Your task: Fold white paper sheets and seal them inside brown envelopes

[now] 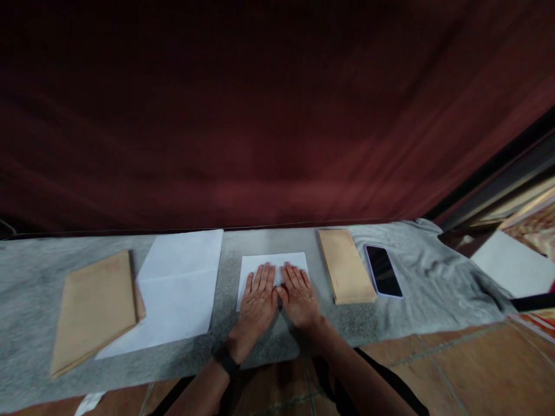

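Note:
A white sheet of paper [274, 259], which looks folded, lies on the grey cloth in front of me. Both palms press flat on it, side by side, with the thumbs nearly touching. My left hand [259, 296] covers its left part, fingers stretched out and a dark band on the wrist. Over the right part rests my right hand [299, 294], its fingers likewise straight. Much of the sheet's near side is hidden under the hands. Left of it is a larger white paper [184, 289] with a crease across it. To the right lies a stack of brown envelopes [347, 266].
More brown envelopes [97, 309] overlap the large paper at the far left. A phone [384, 271] in a pale purple case lies beyond the right stack. The grey cloth [433, 283] is wrinkled there. A dark red curtain [260, 144] hangs behind; tiled floor [433, 370] is below.

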A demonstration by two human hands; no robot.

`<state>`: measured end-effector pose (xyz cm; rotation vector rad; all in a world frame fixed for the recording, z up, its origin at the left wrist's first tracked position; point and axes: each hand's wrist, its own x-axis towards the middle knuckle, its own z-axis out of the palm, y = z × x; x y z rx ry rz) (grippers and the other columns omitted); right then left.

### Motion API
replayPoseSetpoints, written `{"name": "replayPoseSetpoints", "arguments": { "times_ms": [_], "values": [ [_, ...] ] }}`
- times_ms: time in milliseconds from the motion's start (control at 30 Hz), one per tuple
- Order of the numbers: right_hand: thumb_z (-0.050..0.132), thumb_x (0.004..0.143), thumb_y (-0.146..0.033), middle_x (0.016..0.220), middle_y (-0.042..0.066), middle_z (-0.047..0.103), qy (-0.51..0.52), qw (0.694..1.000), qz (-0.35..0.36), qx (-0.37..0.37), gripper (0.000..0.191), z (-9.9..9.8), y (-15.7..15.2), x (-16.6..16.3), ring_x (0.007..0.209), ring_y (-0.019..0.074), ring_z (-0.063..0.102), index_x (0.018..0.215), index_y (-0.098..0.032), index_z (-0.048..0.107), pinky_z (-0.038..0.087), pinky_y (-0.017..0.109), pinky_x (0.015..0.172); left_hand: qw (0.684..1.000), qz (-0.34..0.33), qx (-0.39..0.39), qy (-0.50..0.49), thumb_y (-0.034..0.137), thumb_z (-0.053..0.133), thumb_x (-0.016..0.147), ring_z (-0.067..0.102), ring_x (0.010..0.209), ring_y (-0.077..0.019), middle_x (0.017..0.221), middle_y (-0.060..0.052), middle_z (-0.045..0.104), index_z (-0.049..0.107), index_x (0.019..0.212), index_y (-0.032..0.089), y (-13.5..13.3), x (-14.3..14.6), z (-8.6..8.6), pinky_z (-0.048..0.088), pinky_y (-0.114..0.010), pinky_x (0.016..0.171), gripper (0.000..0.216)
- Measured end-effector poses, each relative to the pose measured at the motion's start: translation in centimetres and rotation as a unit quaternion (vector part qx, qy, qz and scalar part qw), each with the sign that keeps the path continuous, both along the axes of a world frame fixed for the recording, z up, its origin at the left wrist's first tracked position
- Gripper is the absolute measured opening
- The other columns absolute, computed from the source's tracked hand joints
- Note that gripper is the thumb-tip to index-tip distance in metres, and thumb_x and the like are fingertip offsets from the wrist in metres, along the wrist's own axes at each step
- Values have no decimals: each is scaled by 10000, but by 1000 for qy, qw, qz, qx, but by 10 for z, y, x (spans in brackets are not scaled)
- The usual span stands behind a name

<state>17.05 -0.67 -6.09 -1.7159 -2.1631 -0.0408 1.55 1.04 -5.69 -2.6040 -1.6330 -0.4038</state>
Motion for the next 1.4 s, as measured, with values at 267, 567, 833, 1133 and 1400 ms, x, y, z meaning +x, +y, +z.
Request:
{"name": "replayPoseSetpoints", "arguments": {
  "times_ms": [267,567,833,1133,1400],
  "values": [
    [338,1064,-389,1592,116,379,-26,999,-44,4,552,0,2,15,1463,256,377,1552,-132,356,282,459,1197,998,59,6,-16,367,308,1026,292,1507,-295,1608,-170,341,388,1529,106,5,-11,2,261,-534,1217,572],
    [300,1069,-377,1572,168,403,-46,996,-70,19,569,-1,2,31,1446,284,397,1544,-69,354,304,464,1178,994,102,10,-31,359,300,1028,325,1487,-335,1595,-216,342,407,1511,57,5,-25,1,311,-520,1193,580],
    [295,1065,-317,1555,193,423,-28,994,-100,12,545,8,3,31,1454,302,385,1517,-29,391,314,486,1183,990,132,28,-43,351,282,1024,312,1492,-336,1564,-248,380,379,1503,-17,5,-27,13,277,-530,1215,612],
    [248,1083,-369,1586,75,408,29,993,96,-56,527,20,6,6,1481,194,350,1536,-140,388,274,413,1241,999,-27,-10,-21,173,266,987,283,1510,-246,1587,-175,387,354,1523,36,-6,3,3,309,-471,1222,560],
    [255,1080,-378,1630,51,305,0,994,85,-72,517,14,22,11,1514,222,277,1557,-201,350,225,478,1249,998,-54,-9,19,264,367,998,259,1516,-310,1576,-169,409,389,1504,63,-26,4,7,248,-600,1220,546]
  ]
}}
